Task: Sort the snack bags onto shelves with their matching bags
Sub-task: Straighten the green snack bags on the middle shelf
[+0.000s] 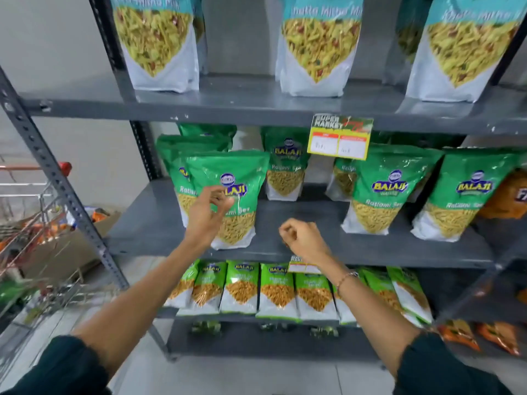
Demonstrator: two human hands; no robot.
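Nearest, two dark sleeves frame bare forearms reaching toward a grey metal shelf unit (256, 108) whose painted boards are scuffed and whose uprights are punched with holes. Below the arms lies a pale tiled floor, and a plain light wall stands behind the shelving. The right hand (303, 238), a thin bracelet (346, 277) at its wrist, is loosely curled with the fingers drawn together and nothing visibly in them; it hovers over a bare stretch of the middle shelf. Just under those fingers a small price tag (303, 265) clips to the shelf edge, and below it runs a row of small green-and-white snack packets (278, 289), glossy and leaning shoulder to shoulder. The left hand (209, 215) has its fingers spread apart and blurred, in front of the face of a shiny green Ratlami Sev bag (232, 178) standing upright on the middle shelf; whether they touch it I cannot tell. Right of the right fingers stand two more matching green bags (385, 189), with others farther back. Left of the left fingers sits a wire shopping cart (34, 229) holding mixed packets. Above both hands a yellow supermarket label (340, 136) hangs, and beyond it teal-and-white pouches (319, 44) line the top shelf.
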